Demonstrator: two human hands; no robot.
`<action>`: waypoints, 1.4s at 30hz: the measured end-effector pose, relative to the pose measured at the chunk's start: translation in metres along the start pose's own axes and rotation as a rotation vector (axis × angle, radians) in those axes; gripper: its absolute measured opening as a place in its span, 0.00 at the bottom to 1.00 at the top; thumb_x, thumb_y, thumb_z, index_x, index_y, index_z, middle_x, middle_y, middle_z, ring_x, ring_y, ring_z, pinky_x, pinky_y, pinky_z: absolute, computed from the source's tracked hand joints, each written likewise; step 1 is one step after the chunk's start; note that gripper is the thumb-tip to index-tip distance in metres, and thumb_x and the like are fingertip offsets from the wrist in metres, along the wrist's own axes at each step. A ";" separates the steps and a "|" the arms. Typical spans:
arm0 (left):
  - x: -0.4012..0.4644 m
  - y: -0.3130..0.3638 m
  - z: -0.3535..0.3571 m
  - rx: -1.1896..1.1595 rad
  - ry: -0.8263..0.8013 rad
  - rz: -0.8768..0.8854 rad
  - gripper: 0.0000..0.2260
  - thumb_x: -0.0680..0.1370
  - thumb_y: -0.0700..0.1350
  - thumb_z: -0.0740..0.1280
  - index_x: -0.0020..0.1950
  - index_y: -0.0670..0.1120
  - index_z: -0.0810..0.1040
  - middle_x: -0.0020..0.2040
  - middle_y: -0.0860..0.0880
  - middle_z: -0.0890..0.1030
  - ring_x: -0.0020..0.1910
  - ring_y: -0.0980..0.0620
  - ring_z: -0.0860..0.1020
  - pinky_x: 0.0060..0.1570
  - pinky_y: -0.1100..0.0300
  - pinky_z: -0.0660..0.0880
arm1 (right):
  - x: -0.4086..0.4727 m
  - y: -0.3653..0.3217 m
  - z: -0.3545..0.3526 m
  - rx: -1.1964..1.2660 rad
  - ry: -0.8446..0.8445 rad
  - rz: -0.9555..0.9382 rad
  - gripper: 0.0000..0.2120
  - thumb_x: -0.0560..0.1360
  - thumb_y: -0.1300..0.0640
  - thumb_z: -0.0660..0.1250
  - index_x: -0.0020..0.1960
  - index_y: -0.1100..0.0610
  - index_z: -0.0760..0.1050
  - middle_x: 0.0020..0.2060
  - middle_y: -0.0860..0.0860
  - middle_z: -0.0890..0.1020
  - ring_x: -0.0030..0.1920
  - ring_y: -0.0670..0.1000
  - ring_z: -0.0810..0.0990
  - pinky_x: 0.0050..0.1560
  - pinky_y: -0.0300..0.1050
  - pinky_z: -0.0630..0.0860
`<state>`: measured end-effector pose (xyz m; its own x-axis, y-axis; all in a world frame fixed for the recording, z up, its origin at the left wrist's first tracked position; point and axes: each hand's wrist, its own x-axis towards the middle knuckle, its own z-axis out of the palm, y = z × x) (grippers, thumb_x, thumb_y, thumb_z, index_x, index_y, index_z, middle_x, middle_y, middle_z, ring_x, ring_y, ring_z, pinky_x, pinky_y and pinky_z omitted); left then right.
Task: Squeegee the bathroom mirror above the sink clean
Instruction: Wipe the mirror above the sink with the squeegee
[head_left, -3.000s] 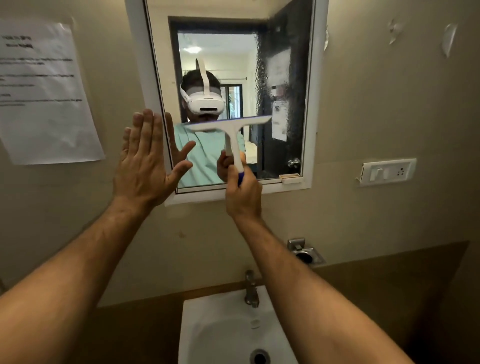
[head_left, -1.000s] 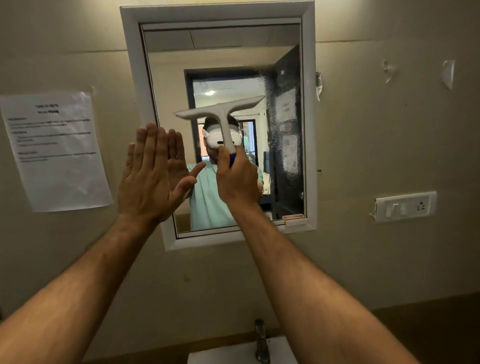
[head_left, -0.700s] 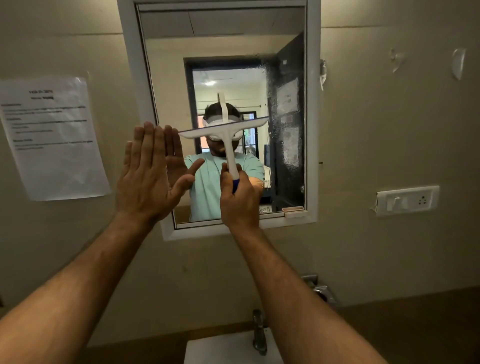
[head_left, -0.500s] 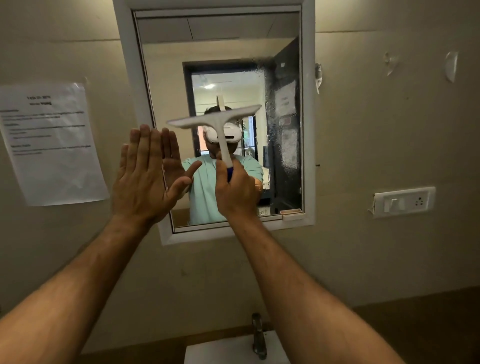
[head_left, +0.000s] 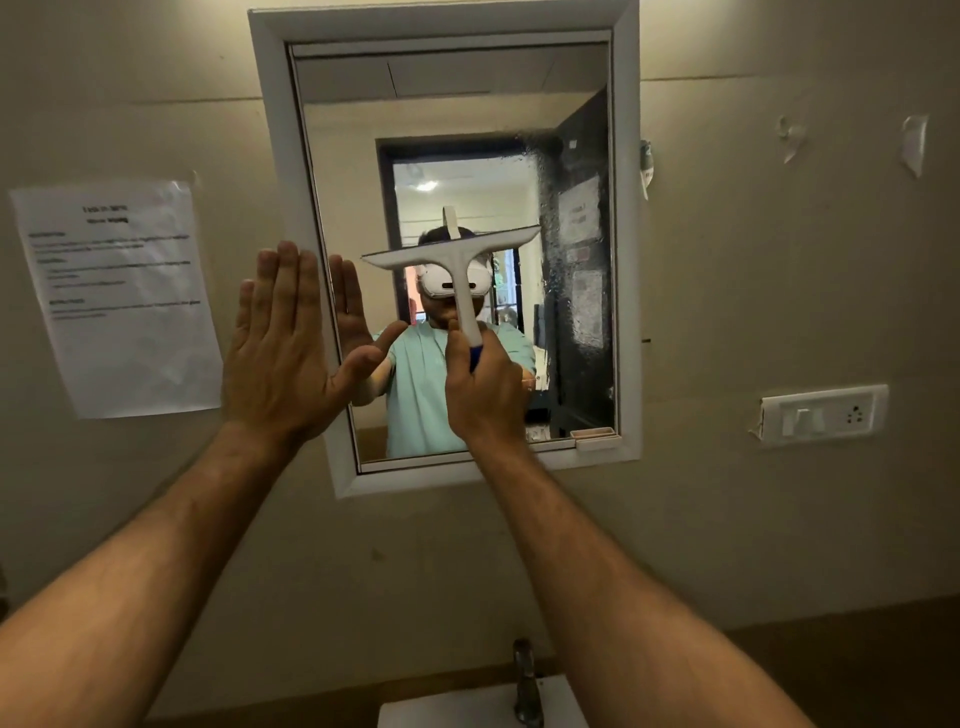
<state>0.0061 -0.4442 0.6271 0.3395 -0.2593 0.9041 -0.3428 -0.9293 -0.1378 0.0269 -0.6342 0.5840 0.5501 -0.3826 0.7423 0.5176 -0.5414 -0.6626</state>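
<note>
- Room: beige plaster wall (head_left: 727, 312), marked and patchy; darker band along the bottom right.
- Mirror (head_left: 353, 156) hung on that wall in a white frame (head_left: 270, 156), portrait format, upper centre of view.
- Glass on the right side looked speckled and streaky over the reflected dark door; left and centre read clearer.
- Right hand (head_left: 485, 395) was closed around the blue lower end of the squeegee (head_left: 457, 249) handle, fingers wrapped tight.
- Squeegee was white, T-shaped, blade up, tilted with its right end higher, sitting mid-mirror. Blade contact with the glass: can't tell from this angle.
- Left hand (head_left: 283, 353) was open and flat, fingers together and pointing up, thumb out to the right, holding nothing. It overlapped the frame's left edge; whether the palm pressed on it, can't tell.
- Printed paper sheet (head_left: 119, 296) was stuck to the wall left of the mirror; text too blurred to read.
- Switch and socket plate (head_left: 823, 413) sat on the wall to the right, below mirror mid-height.
- Two torn tape scraps (head_left: 911, 143) were high on the right wall.
- Small tray-like piece (head_left: 595, 436) sat at the frame's bottom right corner; contents not discernible.
- Sink (head_left: 467, 712) was cut off by the bottom edge, only the white rear rim showing; basin contents out of view.
- Tap (head_left: 524, 680) stood at the sink's back, partly behind the right forearm.
</note>
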 end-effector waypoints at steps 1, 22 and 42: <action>0.000 0.000 0.000 0.003 0.001 0.000 0.48 0.77 0.74 0.39 0.82 0.38 0.48 0.83 0.37 0.48 0.82 0.39 0.48 0.80 0.45 0.44 | 0.003 -0.004 -0.001 0.000 0.009 -0.003 0.19 0.82 0.42 0.55 0.59 0.55 0.74 0.46 0.55 0.81 0.47 0.54 0.80 0.40 0.41 0.75; 0.021 0.007 0.006 0.025 0.072 0.028 0.45 0.78 0.73 0.41 0.83 0.40 0.46 0.83 0.39 0.47 0.83 0.41 0.45 0.80 0.48 0.40 | 0.030 -0.030 -0.017 0.144 -0.010 -0.043 0.20 0.85 0.47 0.51 0.52 0.58 0.76 0.42 0.55 0.81 0.44 0.54 0.79 0.44 0.53 0.75; 0.028 -0.012 -0.001 0.030 0.066 -0.019 0.49 0.76 0.75 0.40 0.82 0.37 0.46 0.83 0.37 0.46 0.82 0.39 0.45 0.81 0.42 0.45 | 0.056 -0.037 -0.006 0.210 -0.010 -0.010 0.25 0.82 0.37 0.51 0.41 0.53 0.74 0.34 0.52 0.80 0.38 0.52 0.80 0.44 0.55 0.79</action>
<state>0.0189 -0.4403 0.6539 0.2872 -0.2248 0.9311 -0.3099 -0.9416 -0.1318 0.0349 -0.6396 0.6512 0.5503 -0.3698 0.7486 0.6478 -0.3766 -0.6622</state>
